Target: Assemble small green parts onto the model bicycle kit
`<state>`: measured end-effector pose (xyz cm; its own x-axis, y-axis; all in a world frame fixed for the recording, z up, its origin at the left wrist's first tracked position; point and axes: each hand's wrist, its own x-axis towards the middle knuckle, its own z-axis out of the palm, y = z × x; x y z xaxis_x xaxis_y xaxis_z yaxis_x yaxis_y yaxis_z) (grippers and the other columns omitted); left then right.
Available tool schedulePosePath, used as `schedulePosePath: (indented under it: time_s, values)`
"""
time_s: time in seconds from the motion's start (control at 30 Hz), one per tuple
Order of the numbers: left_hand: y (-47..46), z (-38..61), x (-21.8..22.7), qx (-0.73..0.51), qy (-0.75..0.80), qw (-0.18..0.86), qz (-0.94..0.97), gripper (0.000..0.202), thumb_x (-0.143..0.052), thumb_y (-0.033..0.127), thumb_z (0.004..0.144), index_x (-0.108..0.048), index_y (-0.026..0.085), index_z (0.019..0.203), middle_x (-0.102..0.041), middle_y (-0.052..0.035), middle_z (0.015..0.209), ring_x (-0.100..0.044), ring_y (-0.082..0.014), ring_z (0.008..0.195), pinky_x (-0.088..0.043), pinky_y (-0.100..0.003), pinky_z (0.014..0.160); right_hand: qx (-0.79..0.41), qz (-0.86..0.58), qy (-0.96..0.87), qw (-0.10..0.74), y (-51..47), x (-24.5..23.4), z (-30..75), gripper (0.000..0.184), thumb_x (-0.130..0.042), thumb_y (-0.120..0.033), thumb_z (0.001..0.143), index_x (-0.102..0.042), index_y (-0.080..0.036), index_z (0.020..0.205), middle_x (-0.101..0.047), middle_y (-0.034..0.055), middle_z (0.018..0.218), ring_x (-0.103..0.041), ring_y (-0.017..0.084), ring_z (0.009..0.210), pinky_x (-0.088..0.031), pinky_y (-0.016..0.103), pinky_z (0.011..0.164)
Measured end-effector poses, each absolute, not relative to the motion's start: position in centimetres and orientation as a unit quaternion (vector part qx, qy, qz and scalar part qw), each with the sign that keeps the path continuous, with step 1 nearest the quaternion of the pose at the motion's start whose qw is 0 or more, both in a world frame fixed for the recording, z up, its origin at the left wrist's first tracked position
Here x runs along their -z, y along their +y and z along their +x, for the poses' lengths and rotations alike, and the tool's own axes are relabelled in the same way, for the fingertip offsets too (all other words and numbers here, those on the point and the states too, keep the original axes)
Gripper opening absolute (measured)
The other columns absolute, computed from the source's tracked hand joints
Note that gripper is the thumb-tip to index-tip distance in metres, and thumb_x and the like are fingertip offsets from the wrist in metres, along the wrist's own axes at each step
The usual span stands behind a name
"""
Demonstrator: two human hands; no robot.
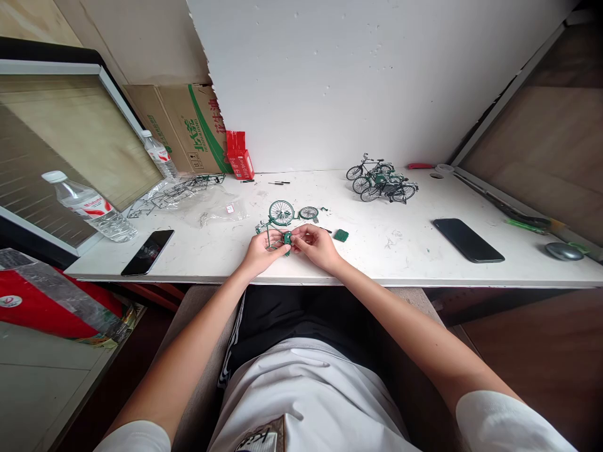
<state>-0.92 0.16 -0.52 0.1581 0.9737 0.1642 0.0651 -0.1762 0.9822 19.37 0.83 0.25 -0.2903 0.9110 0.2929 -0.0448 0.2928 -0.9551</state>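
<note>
Near the desk's front edge, my left hand point(264, 252) is closed on a green, partly built model bicycle point(270, 225), which has one spoked wheel point(281, 213) and a handlebar on it. My right hand point(316, 247) pinches a small green rounded part point(287, 238) against the bicycle, between the fingertips of both hands. Fingers hide much of the bicycle's lower frame. Just beyond my right hand lies a loose spoked wheel point(308, 213) with green pieces around it. A dark green textured block point(341, 235) sits to the right of that hand.
Several model bicycles point(384, 180) stand together at the back right. Plastic part frames point(181, 193) and clear bags point(219, 210) lie at the left, near water bottles point(94, 207), a red box point(240, 157) and a carton point(188, 129). Phones point(148, 252) point(468, 240) flank the work.
</note>
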Motion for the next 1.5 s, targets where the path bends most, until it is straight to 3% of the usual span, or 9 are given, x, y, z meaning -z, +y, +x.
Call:
schedulePosePath:
  time_s: [0.63, 0.83, 1.07, 1.27, 1.5]
  values:
    - [-0.13, -0.69, 0.01, -0.483, 0.446, 0.461, 0.596, 0.05, -0.092, 0.031, 0.074, -0.076, 0.016, 0.118, -0.08, -0.013, 0.112, -0.075, -0.0218, 0.092, -0.063, -0.034, 0.083, -0.493, -0.341, -0.636, 0.486, 0.63, -0.56, 19.26, 0.041, -0.077, -0.059, 0.09, -0.07, -0.02, 0.1, -0.073, 0.0044, 0.082, -0.071, 0.019, 0.069, -0.063, 0.036, 0.068]
    - [-0.17, -0.6, 0.02, -0.489, 0.446, 0.462, 0.59, 0.045, -0.091, 0.03, 0.074, -0.077, 0.016, 0.114, -0.08, -0.0129, 0.114, -0.075, -0.0218, 0.094, -0.063, -0.036, 0.085, -0.44, -0.36, -0.652, 0.502, 1.07, -0.19, 19.41, 0.036, -0.073, -0.055, 0.094, -0.069, -0.021, 0.104, -0.074, 0.0055, 0.092, -0.068, 0.017, 0.07, -0.059, 0.033, 0.066]
    - [-0.25, -0.57, -0.03, -0.493, 0.437, 0.466, 0.591, 0.044, -0.09, 0.03, 0.075, -0.076, 0.016, 0.114, -0.08, -0.0128, 0.113, -0.076, -0.0226, 0.096, -0.063, -0.038, 0.09, -0.368, -0.402, -0.672, 0.501, 1.42, 0.16, 19.62, 0.036, -0.068, -0.051, 0.096, -0.074, -0.021, 0.114, -0.071, 0.0013, 0.078, -0.062, 0.018, 0.07, -0.054, 0.034, 0.073]
    - [-0.09, -0.71, 0.27, -0.487, 0.44, 0.465, 0.594, 0.045, -0.091, 0.03, 0.075, -0.076, 0.016, 0.115, -0.08, -0.0129, 0.115, -0.076, -0.0219, 0.096, -0.063, -0.038, 0.091, -0.366, -0.401, -0.682, 0.49, 1.37, 0.16, 19.57, 0.028, -0.068, -0.047, 0.096, -0.074, -0.02, 0.1, -0.075, 0.0039, 0.086, -0.061, 0.017, 0.071, -0.051, 0.033, 0.072]
    - [0.04, -0.78, 0.46, -0.482, 0.446, 0.471, 0.589, 0.046, -0.094, 0.028, 0.07, -0.076, 0.016, 0.111, -0.081, -0.0134, 0.115, -0.076, -0.023, 0.097, -0.062, -0.04, 0.094, -0.36, -0.391, -0.688, 0.494, 1.37, 0.17, 19.5, 0.03, -0.067, -0.05, 0.097, -0.071, -0.02, 0.097, -0.075, 0.0042, 0.086, -0.062, 0.017, 0.074, -0.051, 0.033, 0.075]
